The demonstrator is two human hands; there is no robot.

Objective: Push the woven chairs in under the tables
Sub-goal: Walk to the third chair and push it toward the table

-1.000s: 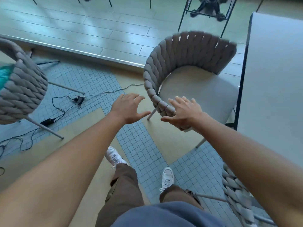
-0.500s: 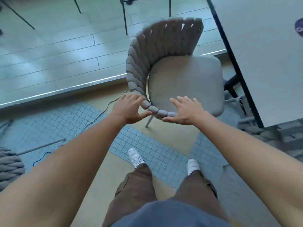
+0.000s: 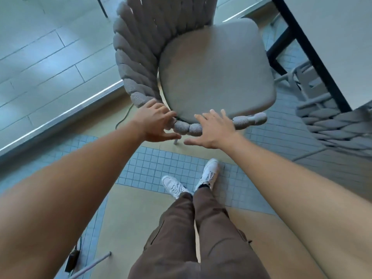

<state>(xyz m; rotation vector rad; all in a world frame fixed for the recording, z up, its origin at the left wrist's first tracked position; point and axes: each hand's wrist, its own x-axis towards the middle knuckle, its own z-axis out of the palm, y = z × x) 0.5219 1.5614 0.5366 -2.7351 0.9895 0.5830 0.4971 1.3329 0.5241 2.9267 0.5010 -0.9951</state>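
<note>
- Your left hand (image 3: 154, 122) is curled over the woven rim of the chair (image 3: 201, 63), fingers over the top edge by the seat cushion, thumb underneath toward the floor; it reads as a loose grasp on the rim.
- Your right hand (image 3: 214, 128) lies flat and spread, palm down, on the same rim just beside the left hand, with the fingers reaching toward the cushion (image 3: 217, 71) and the thumb out to the side.
- A short run of rope-wrapped rim shows between the two hands, and more of it sticks out past your right hand.
- The chair stands right in front of you, its woven back curving up the left side and its grey cushion facing the table (image 3: 332, 37) at the upper right.
- The chair's far corner is close to the table's dark edge; whether any of it sits under the tabletop cannot be told.
- A second woven chair (image 3: 334, 121) sits at the right, tucked partly beneath that table.
- Below, your white shoes (image 3: 209, 174) stand on the band of small blue tiles (image 3: 147, 168).
- A dark cable (image 3: 123, 117) trails on the floor left of the chair.
</note>
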